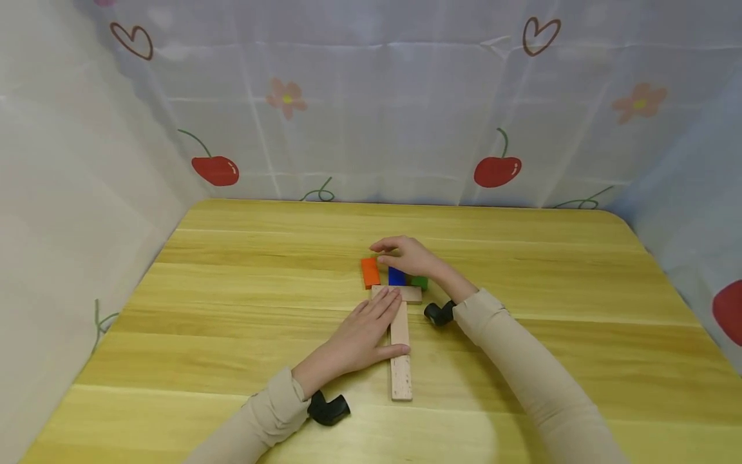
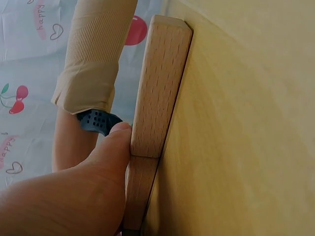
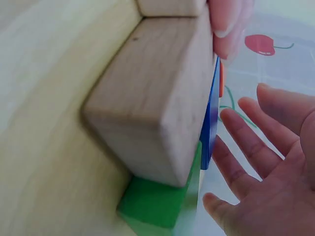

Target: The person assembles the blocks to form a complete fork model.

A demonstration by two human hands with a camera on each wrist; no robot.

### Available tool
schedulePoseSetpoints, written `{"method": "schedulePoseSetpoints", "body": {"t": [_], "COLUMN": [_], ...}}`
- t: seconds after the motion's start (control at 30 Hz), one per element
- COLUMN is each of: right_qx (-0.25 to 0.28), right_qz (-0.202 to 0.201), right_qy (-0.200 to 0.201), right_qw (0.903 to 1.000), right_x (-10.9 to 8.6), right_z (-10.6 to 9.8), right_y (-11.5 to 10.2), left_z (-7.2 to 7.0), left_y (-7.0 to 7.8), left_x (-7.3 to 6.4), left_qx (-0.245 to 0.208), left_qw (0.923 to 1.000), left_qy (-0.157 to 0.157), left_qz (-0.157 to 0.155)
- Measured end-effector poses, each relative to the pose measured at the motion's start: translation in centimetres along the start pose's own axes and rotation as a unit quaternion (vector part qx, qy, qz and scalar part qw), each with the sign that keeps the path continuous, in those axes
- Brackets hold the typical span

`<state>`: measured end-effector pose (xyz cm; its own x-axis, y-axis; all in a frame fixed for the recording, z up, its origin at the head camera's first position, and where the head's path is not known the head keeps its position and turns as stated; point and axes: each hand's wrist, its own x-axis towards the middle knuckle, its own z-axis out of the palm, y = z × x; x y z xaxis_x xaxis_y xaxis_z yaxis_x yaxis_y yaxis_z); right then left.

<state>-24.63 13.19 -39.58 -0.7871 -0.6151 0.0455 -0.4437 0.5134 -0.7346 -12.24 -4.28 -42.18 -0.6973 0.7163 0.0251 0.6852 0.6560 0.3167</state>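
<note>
Plain wooden blocks lie in a T: a crosspiece [image 1: 411, 294] and a stem of two blocks end to end, the nearer block [image 2: 162, 88] filling the left wrist view. My left hand [image 1: 362, 332] rests on the T with fairly straight fingers reaching the crosspiece, its thumb across the stem near the join. Beyond the crosspiece lie an orange block [image 1: 370, 273], a blue block [image 1: 397, 277] and a green block [image 3: 157, 201]. Over the blue block my right hand [image 1: 411, 256] hovers, its fingers spread and holding nothing in the right wrist view; it partly covers the blue block.
A wood-grain table [image 1: 232, 322] carries everything, with its far edge against a white curtain [image 1: 371, 116] printed with cherries, hearts and flowers. Dark wrist-worn devices [image 1: 329, 409] show by both sleeves.
</note>
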Motion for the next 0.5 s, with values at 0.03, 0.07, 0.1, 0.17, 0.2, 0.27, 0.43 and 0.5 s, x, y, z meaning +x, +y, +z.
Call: {"method": "schedulePoseSetpoints", "body": {"t": [0.03, 0.07, 0.1, 0.17, 0.2, 0.27, 0.43, 0.5], "right_qx": [-0.001, -0.001, 0.000, 0.004, 0.009, 0.030, 0.067, 0.066], "right_qz": [0.000, 0.000, 0.000, 0.004, 0.006, 0.012, 0.015, 0.019], "right_qy": [-0.002, -0.001, 0.001, 0.021, 0.036, 0.069, 0.147, 0.173], "right_qw": [1.0000, 1.0000, 1.0000, 0.9998, 0.9993, 0.9971, 0.9868, 0.9824], "right_x": [-0.1, -0.3, -0.5, -1.1, -1.5, -2.5, -5.3, -6.5], "right_z": [-0.1, -0.2, -0.3, -0.4, -0.5, -0.5, -0.7, -0.9], "right_y": [0.0, 0.0, 0.0, -0.1, -0.2, -0.3, -0.1, 0.1], "left_z": [0.0, 0.1, 0.1, 0.2, 0.2, 0.3, 0.4, 0.4], "left_y": [0.0, -0.1, -0.1, -0.1, 0.0, 0.0, 0.2, 0.3], "left_x": [0.0, 0.1, 0.1, 0.2, 0.2, 0.2, 0.1, 0.1], "left_qx": [-0.001, 0.000, -0.001, -0.002, -0.001, 0.005, 0.009, 0.003], "left_qw": [1.0000, 1.0000, 1.0000, 1.0000, 1.0000, 1.0000, 0.9999, 0.9999], "left_qy": [0.001, 0.001, 0.002, 0.003, 0.003, 0.001, -0.005, -0.008], "left_qz": [0.001, 0.002, 0.003, 0.005, 0.006, 0.004, -0.007, -0.011]}}
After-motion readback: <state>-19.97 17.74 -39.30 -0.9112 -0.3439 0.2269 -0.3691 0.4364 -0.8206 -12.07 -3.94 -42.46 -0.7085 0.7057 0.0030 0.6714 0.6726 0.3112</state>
